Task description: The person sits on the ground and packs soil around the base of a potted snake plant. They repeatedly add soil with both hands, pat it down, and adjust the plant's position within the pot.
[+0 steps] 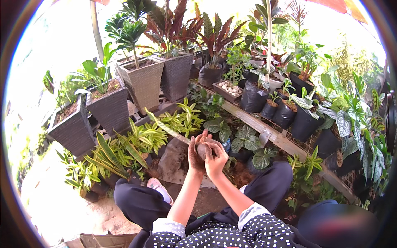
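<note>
My left hand (194, 156), brown with soil, cups one side of a dark rounded clump of soil (203, 151). On the clump's other side, my right hand (218, 156) presses with bent fingers. A long, pale-edged snake plant leaf (167, 128) slants up and left from between my hands; its base is hidden by the fingers. Both hands are held above a soil-stained grey sheet (172, 166) on the ground, between my knees. Just beyond my right hand stand broad-leaved dark green plants (246, 138) in dark pots.
Tall grey planters (107, 108) and a tan planter (142, 80) rise at the left. Yellow-green potted plants (145, 136) and a snake plant (108, 155) stand before them. A metal rail (279, 142) crosses at right, beside black nursery bags (283, 111). A blurred person (338, 221) is at lower right.
</note>
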A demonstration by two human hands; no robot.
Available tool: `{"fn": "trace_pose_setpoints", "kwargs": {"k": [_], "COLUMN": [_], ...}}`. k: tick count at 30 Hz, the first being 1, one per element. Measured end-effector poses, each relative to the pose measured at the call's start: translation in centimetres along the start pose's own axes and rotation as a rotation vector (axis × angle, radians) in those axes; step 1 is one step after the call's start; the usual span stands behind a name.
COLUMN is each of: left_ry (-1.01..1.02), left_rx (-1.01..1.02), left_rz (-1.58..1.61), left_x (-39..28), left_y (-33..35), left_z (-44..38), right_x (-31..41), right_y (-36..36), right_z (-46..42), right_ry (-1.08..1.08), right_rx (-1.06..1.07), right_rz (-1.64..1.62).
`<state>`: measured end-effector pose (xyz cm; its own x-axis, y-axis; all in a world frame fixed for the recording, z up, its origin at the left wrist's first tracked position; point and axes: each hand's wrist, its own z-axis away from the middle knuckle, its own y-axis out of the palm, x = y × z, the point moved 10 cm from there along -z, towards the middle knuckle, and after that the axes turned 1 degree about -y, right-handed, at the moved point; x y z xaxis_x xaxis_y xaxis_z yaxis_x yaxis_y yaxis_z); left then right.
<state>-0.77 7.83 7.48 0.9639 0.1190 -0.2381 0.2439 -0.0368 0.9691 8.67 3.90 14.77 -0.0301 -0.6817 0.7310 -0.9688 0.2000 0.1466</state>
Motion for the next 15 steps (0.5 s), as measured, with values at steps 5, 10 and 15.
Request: {"fn": "trace_pose_setpoints", "kwargs": {"k": [5,10,15], "left_ry": [-0.212,-0.382,-0.061], "left_rx": [0.457,0.149,0.176], "left_rz": [0.102,0.244,0.052], "left_x": [-1.0,2.7,2.1], "left_y": [-2.5,1.5,2.0], "left_z": [-0.5,0.5,-0.4], "right_x": [6.1,5.6,1.1], "right_y": [2.5,1.9,-1.5], "right_z": [1.1,0.4,-1.5], "right_ry": [-0.415,-0.738,-0.033], "right_rx": [0.288,0.483,0.067], "right_rz": [0.545,0.306,-0.020]}}
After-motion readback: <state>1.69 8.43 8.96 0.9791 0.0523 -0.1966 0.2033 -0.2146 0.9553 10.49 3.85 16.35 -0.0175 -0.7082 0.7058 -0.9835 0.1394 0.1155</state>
